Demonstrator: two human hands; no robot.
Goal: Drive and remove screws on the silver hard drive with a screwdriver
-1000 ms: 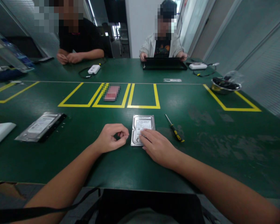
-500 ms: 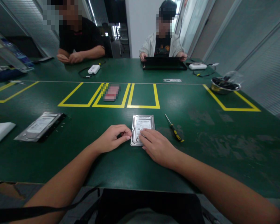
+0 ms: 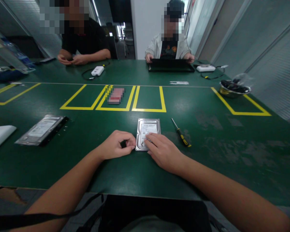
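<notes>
A silver hard drive [image 3: 148, 124] with a white label lies flat on the green table in front of me. My right hand [image 3: 163, 149] rests over its lower right part, fingers bent across the top and covering some of the label. At the drive's left edge, my left hand [image 3: 120, 143] has its fingers curled and thumb drawn in close to them. Its fingertips touch or nearly touch that edge; anything small between them is hidden. To the right of the drive lies a black-and-yellow screwdriver [image 3: 181, 135], its shaft pointing away from me.
Another hard drive [image 3: 42, 130] lies at left with several tiny pieces beside it, near a white object [image 3: 0, 135]. Yellow tape outlines [image 3: 148, 110] mark the table; a pinkish item [image 3: 116, 96] sits inside one. A metal bowl [image 3: 234, 93] stands right. Two people sit opposite.
My left fingers and thumb have shifted slightly, the gap inside their curl looking wider. My right hand and the hard drive stay put. The view has tilted a little.
</notes>
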